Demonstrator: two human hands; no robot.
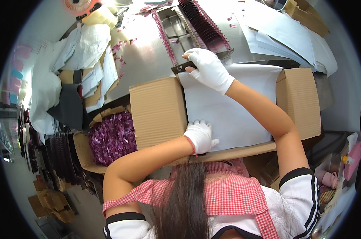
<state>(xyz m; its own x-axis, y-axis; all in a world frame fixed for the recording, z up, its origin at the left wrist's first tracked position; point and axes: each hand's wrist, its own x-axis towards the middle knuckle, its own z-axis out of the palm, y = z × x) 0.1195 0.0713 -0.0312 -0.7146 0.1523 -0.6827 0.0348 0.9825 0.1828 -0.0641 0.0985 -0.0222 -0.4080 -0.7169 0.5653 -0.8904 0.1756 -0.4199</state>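
Observation:
A white sheet (238, 107) lies over the opening of a cardboard box in front of me, between its brown side flaps (158, 113). My left hand (199, 137), in a white glove, rests flat with fingers stretched on the sheet's near left corner. Over the sheet's far left edge is my right hand (210, 71), gloved with bare thumb and fingertip showing. Its thumb and forefinger are apart, and I see nothing between them. Just beyond stands a metal rack (174, 26) lined with purple pieces, next to a row of dark purple plates (206, 24).
At the left is an open carton of shiny purple strips (112, 137). Papers and wrappings (83, 51) lie behind it. White sheets (282, 34) are stacked at the far right of the metal table (148, 51). Loose purple bits (120, 55) lie scattered there. An orange fan (80, 6) stands far left.

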